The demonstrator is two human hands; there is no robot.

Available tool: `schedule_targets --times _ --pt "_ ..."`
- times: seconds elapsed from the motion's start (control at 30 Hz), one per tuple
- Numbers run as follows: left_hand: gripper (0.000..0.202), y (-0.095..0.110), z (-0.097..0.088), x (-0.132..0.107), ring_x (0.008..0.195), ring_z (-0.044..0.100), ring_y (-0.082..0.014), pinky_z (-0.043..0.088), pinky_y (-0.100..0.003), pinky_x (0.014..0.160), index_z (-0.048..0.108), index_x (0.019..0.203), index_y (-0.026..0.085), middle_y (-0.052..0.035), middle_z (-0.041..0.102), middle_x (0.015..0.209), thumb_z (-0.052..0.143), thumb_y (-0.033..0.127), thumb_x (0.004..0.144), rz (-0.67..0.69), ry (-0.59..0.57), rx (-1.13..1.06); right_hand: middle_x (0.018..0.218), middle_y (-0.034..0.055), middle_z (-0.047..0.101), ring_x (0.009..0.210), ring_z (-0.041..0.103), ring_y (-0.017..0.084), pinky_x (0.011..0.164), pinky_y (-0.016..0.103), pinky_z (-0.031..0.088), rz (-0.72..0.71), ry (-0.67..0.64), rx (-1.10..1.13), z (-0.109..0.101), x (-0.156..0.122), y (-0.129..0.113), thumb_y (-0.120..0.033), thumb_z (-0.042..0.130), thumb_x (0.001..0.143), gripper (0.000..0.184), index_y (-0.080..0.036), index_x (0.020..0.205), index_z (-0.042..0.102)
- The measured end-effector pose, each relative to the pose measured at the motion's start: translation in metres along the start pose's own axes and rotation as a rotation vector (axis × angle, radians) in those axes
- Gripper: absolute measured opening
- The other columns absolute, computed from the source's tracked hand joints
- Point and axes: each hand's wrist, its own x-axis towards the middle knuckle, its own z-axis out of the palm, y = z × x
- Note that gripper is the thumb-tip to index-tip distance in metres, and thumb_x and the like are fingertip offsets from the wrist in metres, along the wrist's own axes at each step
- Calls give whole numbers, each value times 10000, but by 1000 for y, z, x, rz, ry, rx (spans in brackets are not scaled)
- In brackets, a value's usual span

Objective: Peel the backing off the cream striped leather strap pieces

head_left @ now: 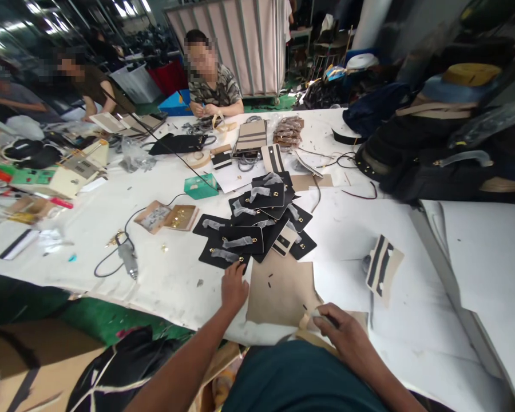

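Observation:
Several black flat panels (242,237), each with a plastic-wrapped handle and small gold-coloured fittings, lie in an overlapping pile at mid-table. My left hand (235,286) is at the near edge of the pile, its fingers closed on the corner of the lowest black panel (217,255). Near the table's front edge, close to my body, my right hand (345,329) is closed in a pinch at a small pale strip (304,320), partly hidden by the fingers. Between the hands lies a brown sheet (283,292) with a few tiny dark scraps on it.
Left of the pile are small boxes of metal fittings (182,217) and a corded grey hand tool (129,260). A striped beige-and-black panel (381,269) stands at right. Dark bags (433,131) crowd the far right. A person (214,80) works across the table.

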Motion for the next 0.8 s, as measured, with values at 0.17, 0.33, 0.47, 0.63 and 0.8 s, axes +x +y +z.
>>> schedule_targets --times 0.17,0.33,0.47,0.63,0.8 --pt "737 -44 -28 22 1528 276 -351 94 -586 1252 523 1494 171 -133 348 1659 539 58 766 268 -30 441 857 28 713 797 612 231 766 316 458 -24 -80 -34 4 5 -1 -480 618 915 267 -245 827 710" --pt "765 -42 -34 46 1495 305 -390 132 -587 1223 519 1492 137 -173 423 1606 583 88 731 321 -96 500 874 15 720 816 621 230 766 306 437 -14 -83 -47 5 4 2 -454 615 928 245 -247 843 713" --pt "707 -45 -39 40 1246 513 -391 343 -525 1077 525 1477 123 -206 596 1369 610 159 776 263 -152 521 858 9 710 808 609 225 759 303 425 15 -48 -49 5 2 6 -473 624 922 260 -243 827 699" --pt "729 -47 -46 14 1165 517 -360 314 -500 1083 524 1473 161 -171 618 1267 706 281 777 357 -246 552 837 8 692 792 598 215 730 297 414 43 -35 2 5 2 7 -492 616 923 282 -232 840 682" --pt "807 -52 -45 -4 1242 498 -368 341 -467 1069 497 1488 181 -184 540 1424 768 416 765 324 -289 520 770 -4 672 738 589 194 695 282 409 52 -42 71 5 3 3 -497 615 930 295 -221 844 674"
